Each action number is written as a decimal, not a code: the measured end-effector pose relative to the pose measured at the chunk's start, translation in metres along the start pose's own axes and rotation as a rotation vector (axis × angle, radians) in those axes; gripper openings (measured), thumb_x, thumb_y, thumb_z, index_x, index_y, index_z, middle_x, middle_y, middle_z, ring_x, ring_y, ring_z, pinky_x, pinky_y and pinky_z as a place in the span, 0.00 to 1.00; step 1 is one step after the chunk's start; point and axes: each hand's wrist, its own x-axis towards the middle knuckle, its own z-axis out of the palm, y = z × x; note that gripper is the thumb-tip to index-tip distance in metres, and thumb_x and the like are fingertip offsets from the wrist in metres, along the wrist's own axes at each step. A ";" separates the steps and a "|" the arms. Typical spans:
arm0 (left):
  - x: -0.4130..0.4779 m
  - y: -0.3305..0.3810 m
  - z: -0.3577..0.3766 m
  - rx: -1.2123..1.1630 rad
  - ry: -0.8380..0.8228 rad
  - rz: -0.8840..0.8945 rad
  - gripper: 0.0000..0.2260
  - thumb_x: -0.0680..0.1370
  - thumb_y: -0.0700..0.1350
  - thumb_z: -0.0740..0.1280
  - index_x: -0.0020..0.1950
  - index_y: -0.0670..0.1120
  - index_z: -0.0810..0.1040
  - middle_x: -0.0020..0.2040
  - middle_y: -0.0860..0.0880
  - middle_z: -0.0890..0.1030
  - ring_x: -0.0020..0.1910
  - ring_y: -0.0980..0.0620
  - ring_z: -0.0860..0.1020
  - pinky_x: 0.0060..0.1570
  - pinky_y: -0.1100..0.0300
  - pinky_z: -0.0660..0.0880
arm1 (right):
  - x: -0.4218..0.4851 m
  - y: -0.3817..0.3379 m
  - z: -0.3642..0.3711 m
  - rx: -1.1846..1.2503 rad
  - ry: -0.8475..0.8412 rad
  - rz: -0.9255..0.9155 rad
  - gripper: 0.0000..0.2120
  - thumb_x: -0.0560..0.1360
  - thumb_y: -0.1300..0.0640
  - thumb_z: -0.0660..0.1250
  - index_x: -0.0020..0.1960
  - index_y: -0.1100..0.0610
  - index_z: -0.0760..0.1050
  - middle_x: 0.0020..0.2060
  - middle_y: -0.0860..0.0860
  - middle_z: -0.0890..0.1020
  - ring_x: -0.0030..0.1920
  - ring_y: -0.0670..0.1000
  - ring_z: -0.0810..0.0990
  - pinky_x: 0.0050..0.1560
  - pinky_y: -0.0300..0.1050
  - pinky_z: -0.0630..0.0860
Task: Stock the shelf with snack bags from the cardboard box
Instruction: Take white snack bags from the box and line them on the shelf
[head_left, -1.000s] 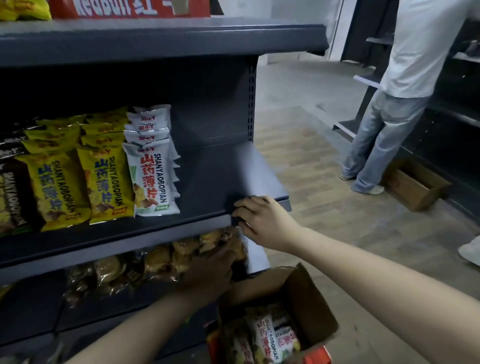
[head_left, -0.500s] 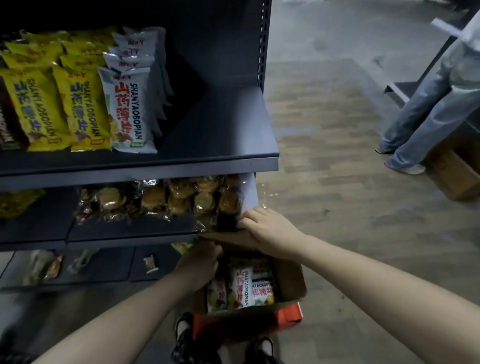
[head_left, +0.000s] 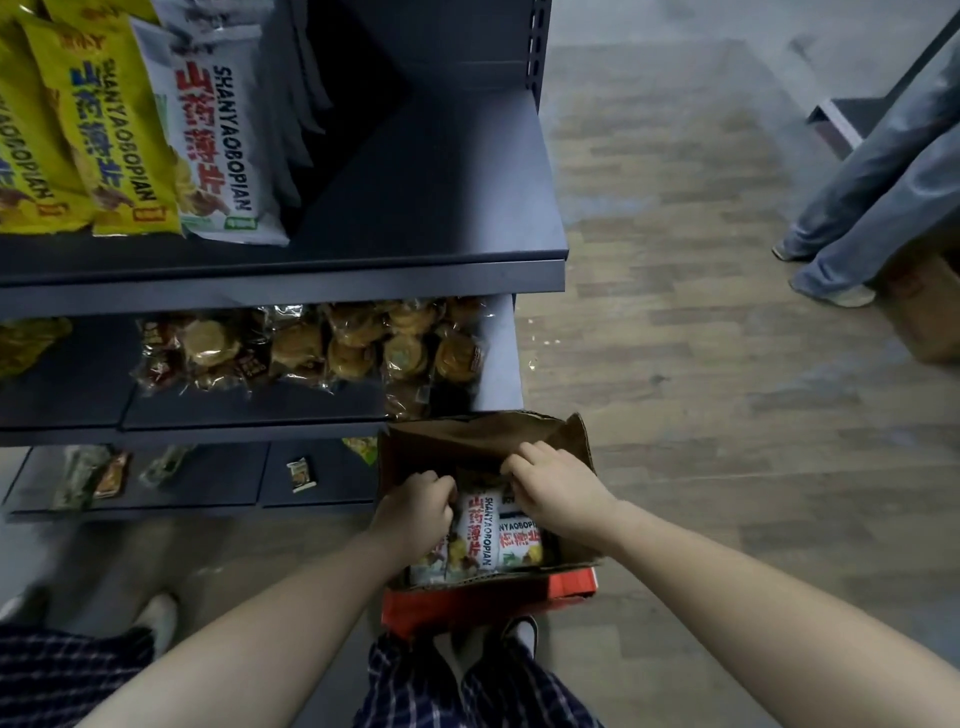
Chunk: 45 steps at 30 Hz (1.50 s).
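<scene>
**Both hands in the box at the shelf end**

Shop aisle, wood-plank floor (head_left: 701, 322), dim light. A dark metal shelf unit (head_left: 426, 208) fills the left side, seen from above at its right end. Upper board: a row of yellow snack bags (head_left: 98, 135) standing upright, then a file of white snack bags (head_left: 213, 150) to their right, printed SHANYAOBOPIAN. The board to the right of the white file is bare. Next board down: clear packets of round golden pastries (head_left: 332, 348), heaped. Lowest board: a few small loose packets (head_left: 301, 474), well apart from one another.

An open cardboard box (head_left: 483, 441) sits on the floor against the shelf end, far flap up, red print along its near side. Inside, white snack bags (head_left: 480, 530) of the same brand stand packed on edge.

Left hand (head_left: 415, 512) is down in the left of the box, fingers curled tight around the top edge of a bag. Right hand (head_left: 558, 493) is at the right of the box, fingers bent and pressed together over the bag tops; whether it actually grips one I cannot tell, the fingertips are hidden. Both forearms bare.

Checked dark shorts (head_left: 483, 680) and shoes at the bottom edge. At right, a second person's legs in blue jeans (head_left: 878, 192), next to another cardboard box (head_left: 930, 306).
</scene>
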 end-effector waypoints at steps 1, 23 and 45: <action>0.002 -0.001 0.004 -0.016 -0.013 -0.019 0.09 0.78 0.41 0.58 0.54 0.43 0.74 0.52 0.45 0.75 0.52 0.45 0.74 0.49 0.52 0.74 | 0.000 0.001 0.005 0.006 -0.015 0.017 0.14 0.78 0.55 0.59 0.61 0.56 0.73 0.53 0.53 0.76 0.53 0.56 0.74 0.44 0.50 0.69; 0.063 -0.029 0.083 -0.452 -0.222 -0.538 0.16 0.79 0.39 0.59 0.67 0.39 0.70 0.62 0.39 0.75 0.61 0.42 0.74 0.60 0.54 0.73 | 0.027 -0.008 0.100 0.440 -0.474 0.574 0.22 0.80 0.50 0.58 0.70 0.59 0.64 0.67 0.58 0.69 0.67 0.59 0.67 0.65 0.55 0.69; 0.112 -0.041 0.148 -0.373 -0.424 -0.849 0.18 0.82 0.42 0.54 0.68 0.34 0.68 0.68 0.35 0.70 0.67 0.39 0.69 0.66 0.53 0.67 | 0.076 0.002 0.168 0.576 -0.433 0.706 0.19 0.80 0.53 0.59 0.66 0.62 0.65 0.64 0.62 0.69 0.64 0.63 0.70 0.62 0.53 0.68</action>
